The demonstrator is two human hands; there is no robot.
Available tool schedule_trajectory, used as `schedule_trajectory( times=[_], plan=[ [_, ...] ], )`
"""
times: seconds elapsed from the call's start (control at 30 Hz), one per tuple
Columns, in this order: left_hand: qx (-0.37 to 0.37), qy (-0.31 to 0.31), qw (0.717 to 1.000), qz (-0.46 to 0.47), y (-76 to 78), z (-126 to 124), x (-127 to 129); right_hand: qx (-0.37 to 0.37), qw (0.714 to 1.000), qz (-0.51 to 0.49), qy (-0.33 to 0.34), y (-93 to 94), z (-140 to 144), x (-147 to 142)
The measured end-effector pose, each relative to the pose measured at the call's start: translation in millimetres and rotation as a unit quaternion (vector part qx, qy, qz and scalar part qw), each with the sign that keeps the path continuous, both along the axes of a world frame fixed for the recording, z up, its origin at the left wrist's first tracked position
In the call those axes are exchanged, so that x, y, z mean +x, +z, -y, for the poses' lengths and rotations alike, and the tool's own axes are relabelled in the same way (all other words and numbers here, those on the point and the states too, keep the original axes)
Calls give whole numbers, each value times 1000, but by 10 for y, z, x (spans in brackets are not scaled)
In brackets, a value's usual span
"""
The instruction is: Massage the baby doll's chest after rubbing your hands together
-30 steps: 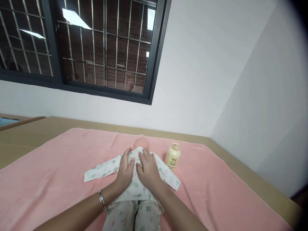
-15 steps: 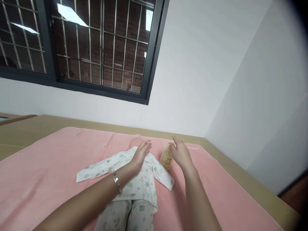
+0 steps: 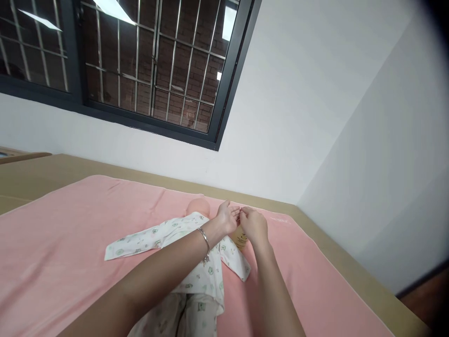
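Note:
My left hand [image 3: 228,218] is open, palm turned up and fingers reaching toward the top of a yellowish pump bottle [image 3: 241,240]. A silver bracelet [image 3: 204,241] circles that wrist. Over the bottle's top, my right hand [image 3: 255,225] has its fingers bent and closed, their tips close to the left fingertips. Both hands hide the pump head and the bottle's upper part. Beside the bottle lies a baby doll [image 3: 198,207] on its back, dressed in a white printed long-sleeved top [image 3: 206,276] and matching trousers [image 3: 201,313]. My left forearm passes above the doll's chest.
A pink sheet [image 3: 70,234] with some creases covers most of the tan surface [image 3: 66,166]. White walls [image 3: 280,93] rise behind and to the right. A dark-framed window [image 3: 150,70] with metal bars is set in the back wall.
My left hand has moved right, from above the doll to the bottle, and turned palm up. My right hand has come left onto the bottle's top, its fingers closing. The view has shifted slightly.

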State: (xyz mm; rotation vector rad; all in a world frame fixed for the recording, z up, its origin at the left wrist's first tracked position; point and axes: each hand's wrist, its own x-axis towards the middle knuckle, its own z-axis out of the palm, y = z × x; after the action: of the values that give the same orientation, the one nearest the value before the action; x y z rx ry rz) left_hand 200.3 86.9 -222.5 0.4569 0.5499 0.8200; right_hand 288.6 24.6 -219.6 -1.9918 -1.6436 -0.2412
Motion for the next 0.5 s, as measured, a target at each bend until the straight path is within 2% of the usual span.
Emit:
schedule_trajectory(
  times=[0.13,0.23,0.33,0.4,0.5],
  plan=[
    [-27,-44,998,-33,14,170,-213,-61,991,-34,-114,134,-67,-151],
    [-28,-88,993,-79,101,539,-597,-85,984,-49,-150,207,-98,-222],
    [51,-51,994,-82,248,1040,-1071,-87,983,-56,-154,226,-87,-229],
    [97,-44,993,-52,357,1345,-1354,-91,981,-57,-163,209,-83,-208],
    [127,-18,992,-6,476,1645,-1655,-96,978,-43,-181,169,-117,-174]
  ],
)
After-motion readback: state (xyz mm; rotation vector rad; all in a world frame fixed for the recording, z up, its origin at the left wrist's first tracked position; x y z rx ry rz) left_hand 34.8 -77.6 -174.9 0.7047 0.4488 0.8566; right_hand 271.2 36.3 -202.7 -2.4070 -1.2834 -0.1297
